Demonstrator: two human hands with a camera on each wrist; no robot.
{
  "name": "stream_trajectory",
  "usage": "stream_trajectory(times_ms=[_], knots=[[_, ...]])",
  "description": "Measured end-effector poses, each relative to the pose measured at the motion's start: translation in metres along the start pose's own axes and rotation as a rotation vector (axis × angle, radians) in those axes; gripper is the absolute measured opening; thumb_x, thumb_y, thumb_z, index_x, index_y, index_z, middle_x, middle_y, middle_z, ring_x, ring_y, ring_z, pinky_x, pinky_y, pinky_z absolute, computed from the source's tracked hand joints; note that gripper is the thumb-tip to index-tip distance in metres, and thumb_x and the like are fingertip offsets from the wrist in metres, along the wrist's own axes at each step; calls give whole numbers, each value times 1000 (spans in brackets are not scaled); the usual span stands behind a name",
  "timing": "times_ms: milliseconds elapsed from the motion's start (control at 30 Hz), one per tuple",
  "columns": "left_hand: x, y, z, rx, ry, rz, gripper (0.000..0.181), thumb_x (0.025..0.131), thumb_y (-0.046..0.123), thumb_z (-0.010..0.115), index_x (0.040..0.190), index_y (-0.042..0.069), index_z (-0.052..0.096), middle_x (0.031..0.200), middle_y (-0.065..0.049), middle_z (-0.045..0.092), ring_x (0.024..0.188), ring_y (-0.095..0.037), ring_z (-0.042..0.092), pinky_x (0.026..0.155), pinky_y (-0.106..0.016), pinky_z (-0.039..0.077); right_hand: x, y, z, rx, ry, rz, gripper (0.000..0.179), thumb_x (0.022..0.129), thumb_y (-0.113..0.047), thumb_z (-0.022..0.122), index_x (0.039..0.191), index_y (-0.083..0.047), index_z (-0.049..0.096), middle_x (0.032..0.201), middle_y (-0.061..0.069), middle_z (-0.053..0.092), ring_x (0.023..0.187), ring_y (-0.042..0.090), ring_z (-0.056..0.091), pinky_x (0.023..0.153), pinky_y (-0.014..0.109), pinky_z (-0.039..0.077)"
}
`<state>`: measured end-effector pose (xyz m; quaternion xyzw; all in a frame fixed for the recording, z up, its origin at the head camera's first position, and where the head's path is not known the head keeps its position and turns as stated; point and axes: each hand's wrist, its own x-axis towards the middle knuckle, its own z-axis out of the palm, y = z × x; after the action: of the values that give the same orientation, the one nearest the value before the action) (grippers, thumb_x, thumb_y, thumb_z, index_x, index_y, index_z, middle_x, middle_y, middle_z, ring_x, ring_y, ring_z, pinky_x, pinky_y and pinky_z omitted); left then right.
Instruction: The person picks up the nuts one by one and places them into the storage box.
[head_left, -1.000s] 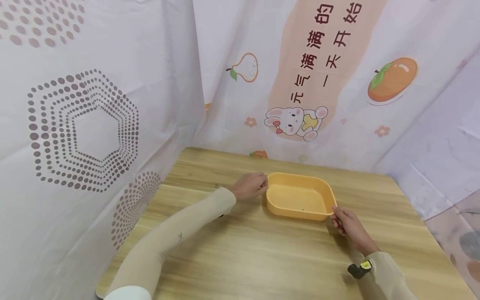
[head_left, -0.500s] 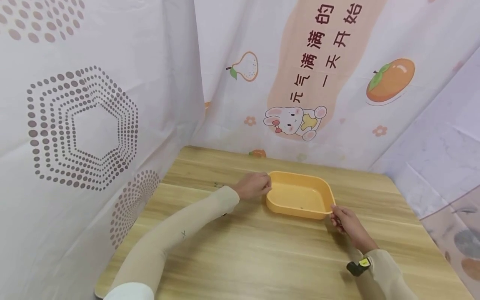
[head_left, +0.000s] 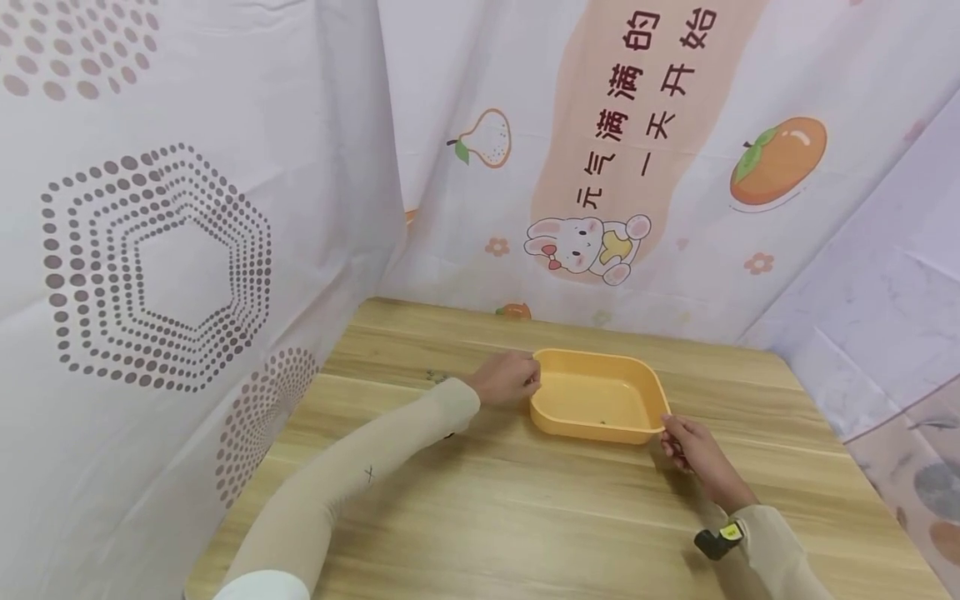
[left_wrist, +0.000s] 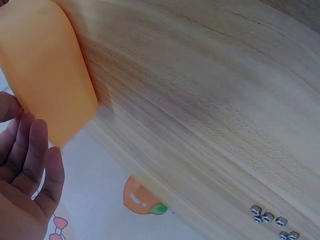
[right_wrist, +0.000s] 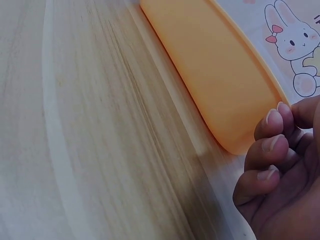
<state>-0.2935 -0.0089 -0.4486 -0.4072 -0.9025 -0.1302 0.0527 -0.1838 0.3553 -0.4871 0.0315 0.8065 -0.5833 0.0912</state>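
Observation:
A shallow yellow-orange plastic tray (head_left: 592, 400) with rounded corners stands on the wooden table. At its left end, my left hand (head_left: 508, 377) pinches the rim between thumb and fingers. My right hand (head_left: 701, 458) grips the near right corner of the rim; in the right wrist view the thumb and index finger (right_wrist: 283, 114) meet on that edge, the other fingers curled below. A tiny dark speck (head_left: 603, 422), too small to identify, lies inside the tray. Several small metal nuts (left_wrist: 268, 217) lie loose on the table, beyond my left forearm in the head view.
The wooden table (head_left: 525, 517) extends around the tray on all sides. A printed white curtain (head_left: 465, 208) hangs behind its far edge, and another (head_left: 315, 192) closes off the left. A pale marbled sheet (head_left: 885, 333) covers the right side.
Compared with a second ago, my left hand has shifted slightly right along the tray's end. The tray and my right hand stay almost where they were; the head view moves a little.

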Motion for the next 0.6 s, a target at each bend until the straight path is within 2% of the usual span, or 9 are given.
stream_trajectory(times_ms=[267,600], knots=[[1,-1,3,-30,-10,-30,15,101,20,62,90,15,71,83,8,57,71,-6,49,58,-17,42,-2,2,1,-1,-2,-38,52,111,-44,41,90,2,53,68,-3,52,53,8,43,47,25,37],[1,-1,2,-70,-14,-60,15,101,20,63,90,14,71,84,7,58,71,-7,51,62,-19,45,-1,2,2,4,0,-37,53,111,-45,42,90,3,53,67,-3,52,52,8,43,47,24,37]])
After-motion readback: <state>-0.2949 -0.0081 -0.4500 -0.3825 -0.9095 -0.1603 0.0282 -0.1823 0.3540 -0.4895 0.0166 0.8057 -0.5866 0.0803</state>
